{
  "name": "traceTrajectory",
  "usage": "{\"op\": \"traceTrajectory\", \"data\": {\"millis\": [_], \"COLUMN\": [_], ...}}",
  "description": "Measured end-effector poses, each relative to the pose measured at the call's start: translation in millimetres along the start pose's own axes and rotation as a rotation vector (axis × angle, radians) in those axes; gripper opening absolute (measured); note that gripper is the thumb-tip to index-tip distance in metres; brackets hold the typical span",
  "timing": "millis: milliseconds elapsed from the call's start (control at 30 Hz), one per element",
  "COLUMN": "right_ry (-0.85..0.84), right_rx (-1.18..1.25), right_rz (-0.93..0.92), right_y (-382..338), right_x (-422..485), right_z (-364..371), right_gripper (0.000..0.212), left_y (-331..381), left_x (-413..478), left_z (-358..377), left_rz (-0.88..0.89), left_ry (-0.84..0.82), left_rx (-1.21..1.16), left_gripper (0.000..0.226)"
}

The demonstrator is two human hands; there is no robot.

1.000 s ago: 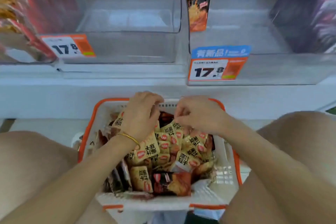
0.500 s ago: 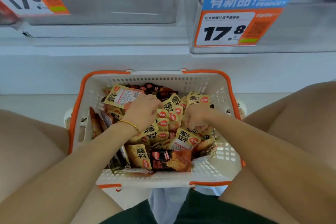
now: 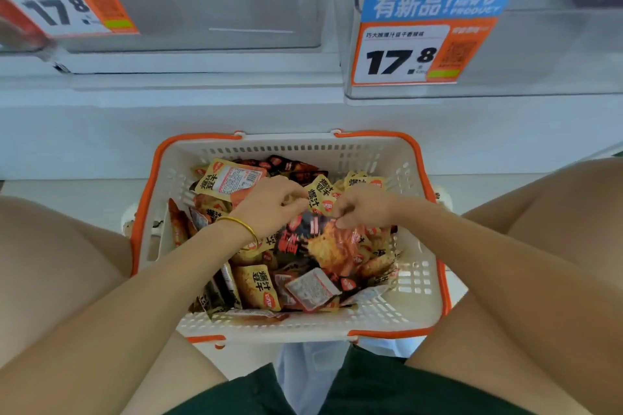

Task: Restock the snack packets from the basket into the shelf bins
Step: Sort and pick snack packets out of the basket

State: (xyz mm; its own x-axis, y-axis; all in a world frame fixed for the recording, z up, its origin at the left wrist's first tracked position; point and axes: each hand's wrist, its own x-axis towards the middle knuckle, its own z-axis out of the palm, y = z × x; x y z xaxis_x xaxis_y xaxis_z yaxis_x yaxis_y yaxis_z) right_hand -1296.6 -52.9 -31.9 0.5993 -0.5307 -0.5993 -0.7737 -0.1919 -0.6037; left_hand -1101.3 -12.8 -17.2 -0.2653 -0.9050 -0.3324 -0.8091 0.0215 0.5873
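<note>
Basket: a white perforated plastic basket with an orange rim (image 3: 145, 212) sits between the person's knees, below the white shelf ledge (image 3: 202, 118).
Packets: small yellow foil snack packets (image 3: 256, 286) lie heaped inside it, with 1 larger dark red-and-black packet (image 3: 317, 242) on top near the middle.
Left hand: the left hand (image 3: 269, 205), a gold bangle (image 3: 239, 226) on its wrist, is curled, its fingertips pinching yellow packets at the heap's far side.
Right hand: the right hand (image 3: 364, 209) is curled just beside it, its fingertips at the same spot. Whether it grips anything I cannot tell.
Bins: 2 clear plastic shelf bins (image 3: 236, 10) stand above, each tagged 17.8.
Handling: the packets look light, soft and crinkly, with slick film likely to slide. Pinching the crimped seam edges, or scooping several flat between both hands, should hold better than squeezing the filled middle.
</note>
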Motion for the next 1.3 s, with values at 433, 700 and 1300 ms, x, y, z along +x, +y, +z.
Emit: {"op": "traceTrajectory", "data": {"millis": [433,700,1300], "right_ry": [0.105,0.106,0.725], "right_rx": [0.585,0.682,0.539], "right_rz": [-0.093,-0.303,0.201], "right_y": [-37,-90,-93], "right_x": [-62,-128,-103], "right_z": [-64,-91,-276], "right_gripper": [0.018,0.016,0.011], "left_y": [48,106,176], "left_x": [-14,-37,46], "left_z": [-76,-148,-203], "left_rz": [-0.037,0.169,0.179], "left_ry": [0.127,0.048,0.583], "left_rx": [-0.411,-0.428,0.356], "left_gripper": [0.007,0.022,0.073]}}
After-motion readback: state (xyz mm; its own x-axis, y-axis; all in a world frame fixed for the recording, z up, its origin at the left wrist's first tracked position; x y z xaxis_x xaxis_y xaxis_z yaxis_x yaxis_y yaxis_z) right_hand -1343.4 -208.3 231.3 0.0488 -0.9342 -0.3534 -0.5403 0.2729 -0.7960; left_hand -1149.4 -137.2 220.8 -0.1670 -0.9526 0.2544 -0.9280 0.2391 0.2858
